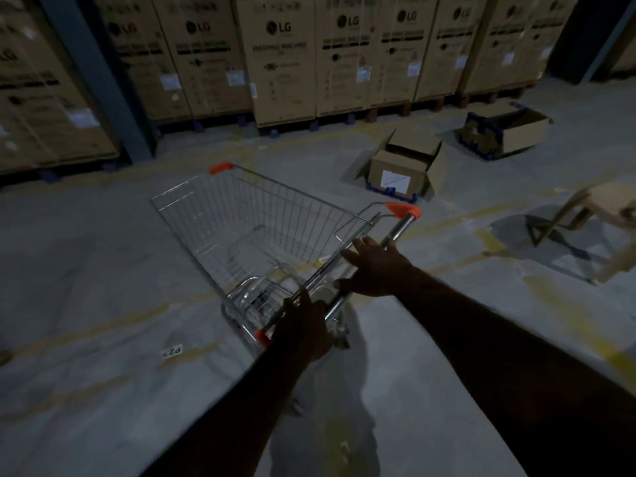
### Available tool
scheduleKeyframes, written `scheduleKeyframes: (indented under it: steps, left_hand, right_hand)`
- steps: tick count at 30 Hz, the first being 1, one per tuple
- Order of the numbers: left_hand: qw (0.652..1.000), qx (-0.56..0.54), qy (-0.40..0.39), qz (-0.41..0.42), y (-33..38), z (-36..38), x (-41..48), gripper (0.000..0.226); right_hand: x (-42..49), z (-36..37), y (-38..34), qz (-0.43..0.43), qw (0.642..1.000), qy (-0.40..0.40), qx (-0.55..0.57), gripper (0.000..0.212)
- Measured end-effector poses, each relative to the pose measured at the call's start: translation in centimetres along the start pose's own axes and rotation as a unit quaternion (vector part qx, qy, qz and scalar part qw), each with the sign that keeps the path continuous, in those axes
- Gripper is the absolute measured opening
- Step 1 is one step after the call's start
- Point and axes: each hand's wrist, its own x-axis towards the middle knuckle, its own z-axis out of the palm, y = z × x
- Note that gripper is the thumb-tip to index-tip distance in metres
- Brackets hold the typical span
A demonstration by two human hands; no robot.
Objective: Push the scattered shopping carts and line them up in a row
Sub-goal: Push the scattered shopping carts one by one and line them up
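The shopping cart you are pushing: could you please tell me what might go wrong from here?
1. The shopping cart could clip the open cardboard box on the floor ahead to its right.
2. The right hand seems only to rest on the handle while the left hand grips it, so steering may drift.

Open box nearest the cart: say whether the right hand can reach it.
Probably not: the right hand rests on the cart handle, and the box sits farther off, on the floor.
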Motion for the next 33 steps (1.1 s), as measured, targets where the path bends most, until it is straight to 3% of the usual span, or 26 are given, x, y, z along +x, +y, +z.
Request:
scheduleKeyframes:
  steps: [7,12,14,19,25,29,33]
  left_hand:
    - [0.999,-0.009,0.002,0.050,-8.9,-1.2,-0.2,0.027]
    - [0.998,0.044,-0.008,0.053,-13.2,-1.5,-0.8,0.073]
    - [0.998,0.048,-0.004,0.028,-13.9,-1.9,-1.5,0.079]
    - [0.994,0.074,-0.020,0.076,-15.4,-1.9,-1.9,0.074]
    - [0.978,0.124,0.005,0.170,-16.0,-2.6,-2.8,0.052]
    - [0.978,0.104,-0.011,0.181,-14.8,-2.8,-3.4,0.045]
    - [0.953,0.130,0.051,0.268,-13.4,-1.6,-3.8,0.051]
  right_hand:
    - [1.4,0.4,-5.5,0.010,0.998,-0.030,-0.046,0.099]
    - [0.7,-1.0,-9.7,0.066,0.993,-0.098,-0.011,0.102]
    - [0.3,-1.2,-11.0,0.090,0.989,-0.121,-0.008,0.109]
    - [-1.9,-1.3,-13.2,0.143,0.975,-0.169,0.002,0.117]
    - [-6.5,-1.4,-15.2,0.212,0.959,-0.178,0.067,0.111]
    - [-9.7,-0.3,-15.2,0.251,0.946,-0.169,0.117,0.113]
    - [-13.5,0.7,-15.0,0.283,0.934,-0.153,0.157,0.116]
